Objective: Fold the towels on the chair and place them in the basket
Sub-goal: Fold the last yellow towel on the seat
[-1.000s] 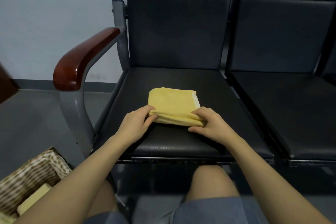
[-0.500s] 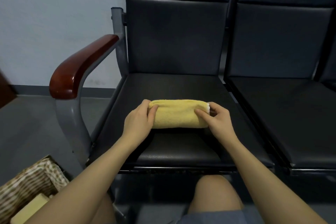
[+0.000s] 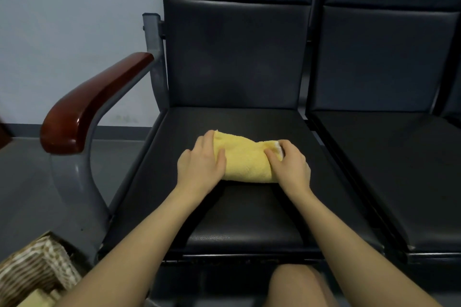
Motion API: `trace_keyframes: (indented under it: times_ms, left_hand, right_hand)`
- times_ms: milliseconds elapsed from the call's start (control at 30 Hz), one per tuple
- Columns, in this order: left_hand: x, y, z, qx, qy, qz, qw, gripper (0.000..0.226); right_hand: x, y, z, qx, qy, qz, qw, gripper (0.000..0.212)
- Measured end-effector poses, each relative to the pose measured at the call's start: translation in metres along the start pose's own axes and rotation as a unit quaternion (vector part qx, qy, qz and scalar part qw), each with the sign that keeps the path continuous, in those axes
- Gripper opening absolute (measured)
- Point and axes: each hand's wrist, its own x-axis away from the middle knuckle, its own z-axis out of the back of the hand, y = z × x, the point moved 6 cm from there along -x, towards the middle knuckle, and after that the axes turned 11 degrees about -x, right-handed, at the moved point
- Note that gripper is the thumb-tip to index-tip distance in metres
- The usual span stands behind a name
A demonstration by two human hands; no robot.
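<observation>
Both hands hold the folded towel on the chair seat

The left hand (image 3: 200,167) and right hand (image 3: 291,166) each grip one end of the yellow towel (image 3: 245,159) lying between them on the black chair (image 3: 237,207); the woven basket (image 3: 32,271) sits low, left of the left hand.

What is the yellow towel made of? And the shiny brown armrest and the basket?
The yellow towel looks like soft terry cloth: fuzzy, matte, bunching where both hands hold it. The armrest seems to be varnished wood, reddish-brown with glossy highlights, though it might be plastic. The basket looks woven, perhaps wicker, with a patterned fabric liner.
</observation>
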Motion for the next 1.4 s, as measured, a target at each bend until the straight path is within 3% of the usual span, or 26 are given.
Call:
trace_keyframes:
  times_ms: [100, 233, 300, 367, 400, 467, 533, 600, 700, 800, 900, 1033, 1233, 1333, 1400]
  left_hand:
    - [-0.003, -0.010, -0.014, -0.040, -0.046, 0.059, 0.996, 0.049]
    - [-0.009, -0.016, -0.019, -0.029, -0.060, 0.078, 0.995, 0.041]
    - [-0.012, -0.007, -0.011, -0.104, 0.019, -0.017, 0.994, 0.036]
    - [-0.007, 0.014, -0.008, -0.173, 0.111, -0.159, 0.966, 0.036]
    - [-0.002, 0.024, -0.013, -0.184, 0.118, -0.226, 0.949, 0.038]
    - [0.002, 0.036, -0.026, -0.186, 0.030, -0.281, 0.941, 0.053]
    - [0.002, 0.033, -0.040, -0.184, -0.087, -0.236, 0.950, 0.074]
    - [0.000, 0.022, -0.048, -0.164, -0.130, -0.187, 0.960, 0.086]
    - [-0.005, 0.014, -0.046, -0.120, -0.122, -0.155, 0.973, 0.085]
    - [-0.005, 0.012, -0.045, -0.089, -0.113, -0.118, 0.983, 0.057]
    - [-0.002, 0.008, -0.042, -0.061, -0.116, -0.091, 0.987, 0.046]
    - [-0.003, -0.004, -0.034, -0.045, -0.129, -0.075, 0.988, 0.057]
    - [0.010, -0.027, -0.029, -0.033, -0.160, -0.081, 0.983, 0.058]
    - [0.014, -0.032, -0.024, -0.029, -0.166, -0.079, 0.983, 0.069]
    - [0.015, -0.033, -0.016, 0.015, -0.132, -0.054, 0.990, 0.060]
  right_hand:
    - [-0.002, 0.001, -0.005, 0.022, -0.006, 0.007, 1.000, 0.031]
    - [-0.009, -0.003, -0.009, 0.062, -0.018, 0.008, 0.998, 0.030]
    - [-0.010, -0.002, -0.012, 0.106, -0.028, 0.016, 0.994, 0.036]
    - [-0.010, -0.001, -0.014, 0.158, -0.024, 0.039, 0.986, 0.042]
    - [-0.010, -0.001, -0.014, 0.163, -0.018, 0.052, 0.985, 0.044]
    - [-0.009, -0.005, -0.014, 0.133, -0.009, 0.089, 0.987, 0.045]
    - [-0.008, -0.011, -0.016, 0.115, -0.029, 0.143, 0.983, 0.043]
    - [-0.008, -0.011, -0.023, 0.119, -0.100, 0.171, 0.973, 0.040]
    - [-0.008, 0.004, -0.032, 0.144, -0.216, 0.105, 0.960, 0.043]
    - [-0.007, 0.005, -0.032, 0.155, -0.235, 0.083, 0.956, 0.044]
    - [-0.001, -0.001, -0.029, 0.140, -0.255, 0.077, 0.954, 0.040]
    - [0.011, -0.007, -0.024, 0.138, -0.307, 0.081, 0.938, 0.032]
    - [0.023, -0.014, -0.023, 0.041, -0.263, 0.049, 0.963, 0.028]
    - [0.031, -0.019, -0.027, 0.031, -0.285, 0.041, 0.957, 0.046]
    - [0.034, -0.021, -0.030, 0.050, -0.304, 0.046, 0.950, 0.051]
